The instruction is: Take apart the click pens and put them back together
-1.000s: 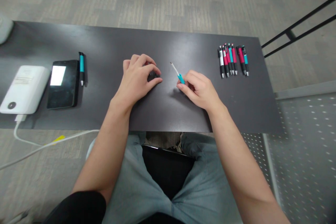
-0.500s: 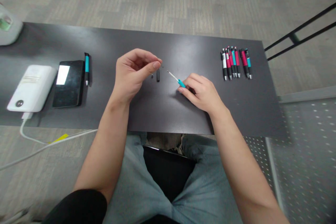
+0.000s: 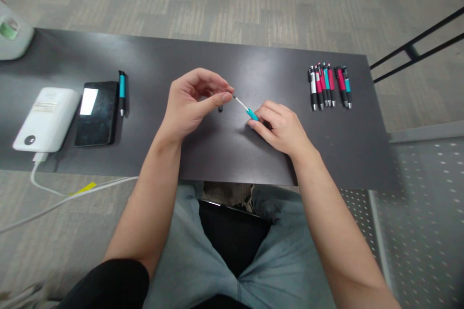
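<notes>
At the left of the frame, a white power bank (image 3: 47, 118), a dark phone (image 3: 97, 113) and a teal-and-black pen (image 3: 122, 92) were laid out on the bench (image 3: 152, 67). Near the centre, a small dark piece (image 3: 234, 97) was pinched in the narrow grip of the left hand (image 3: 194, 101); its nature could not be told. Just below the thumb, a short black tube (image 3: 220, 109) was partly hidden. Right of centre, the piece was lined up with a white refill (image 3: 241, 104), angled out of a teal barrel (image 3: 252, 115) that was held between the thumb and curled fingers of the right hand (image 3: 277, 125). Work at the refill's tip appeared to be in hand; a steady barrel and fine alignment were judged to be called for next. At the upper right, a row of pens (image 3: 326, 88) was set out side by side.
</notes>
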A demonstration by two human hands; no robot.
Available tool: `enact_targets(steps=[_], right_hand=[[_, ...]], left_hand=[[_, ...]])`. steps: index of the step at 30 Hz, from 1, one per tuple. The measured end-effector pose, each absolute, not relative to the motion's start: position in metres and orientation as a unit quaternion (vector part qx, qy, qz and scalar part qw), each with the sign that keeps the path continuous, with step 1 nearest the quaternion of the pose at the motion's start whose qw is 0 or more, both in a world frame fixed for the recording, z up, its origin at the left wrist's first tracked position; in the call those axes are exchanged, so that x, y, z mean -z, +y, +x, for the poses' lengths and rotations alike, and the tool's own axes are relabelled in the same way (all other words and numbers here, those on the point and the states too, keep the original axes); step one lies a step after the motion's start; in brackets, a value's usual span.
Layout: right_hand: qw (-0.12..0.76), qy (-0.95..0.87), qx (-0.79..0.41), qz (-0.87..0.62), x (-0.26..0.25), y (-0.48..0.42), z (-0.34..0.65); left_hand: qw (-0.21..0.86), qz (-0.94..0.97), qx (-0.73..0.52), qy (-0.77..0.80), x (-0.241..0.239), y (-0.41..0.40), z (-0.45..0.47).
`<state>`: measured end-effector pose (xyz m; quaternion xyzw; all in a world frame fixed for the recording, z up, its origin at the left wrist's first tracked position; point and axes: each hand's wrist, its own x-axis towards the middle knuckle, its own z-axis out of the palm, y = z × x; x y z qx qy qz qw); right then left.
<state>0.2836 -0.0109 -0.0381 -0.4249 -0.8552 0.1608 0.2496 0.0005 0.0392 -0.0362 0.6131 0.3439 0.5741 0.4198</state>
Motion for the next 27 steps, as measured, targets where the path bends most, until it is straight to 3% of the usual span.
enact_targets(steps=[8,18,27], right_hand=[[0.245,-0.858,-0.152,-0.426,0.039,-0.01,0.283],[0.258,-0.855,-0.149,-0.424,0.041,-0.01,0.283],[0.258,-0.852,-0.158,-0.427,0.04,-0.011,0.282]], left_hand=[[0.39,0.661,-0.503,0.397,0.021,0.026,-0.002],[0.43,0.666,-0.476,0.381,0.019,0.026,-0.003],[0.393,0.656,-0.503,0.404,0.025,0.026,-0.001]])
